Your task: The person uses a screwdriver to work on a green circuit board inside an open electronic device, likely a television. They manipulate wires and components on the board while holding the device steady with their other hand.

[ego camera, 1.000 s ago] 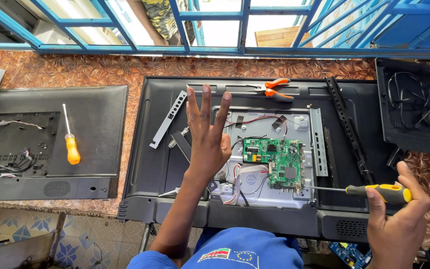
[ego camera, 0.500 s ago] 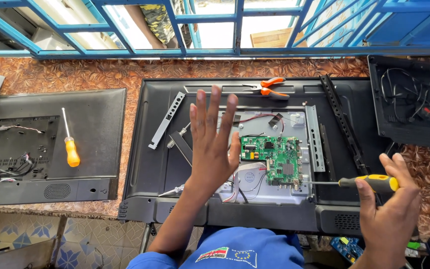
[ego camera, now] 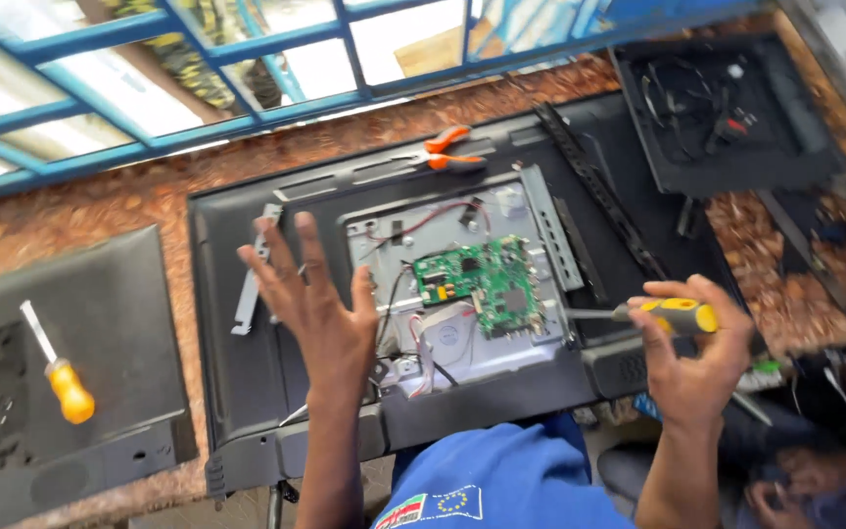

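Left hand (ego camera: 317,312) spreading open, empty, above the opened television (ego camera: 247,392); right hand (ego camera: 689,364) gripping a yellow-handled screwdriver (ego camera: 638,313), tip nearing the green circuit board (ego camera: 482,284) at the television's centre, back cover already off, board apparently not yet removed.

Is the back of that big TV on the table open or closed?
Open. The television lies face down with no back cover, so its green circuit board, wires and grey metal plate show.
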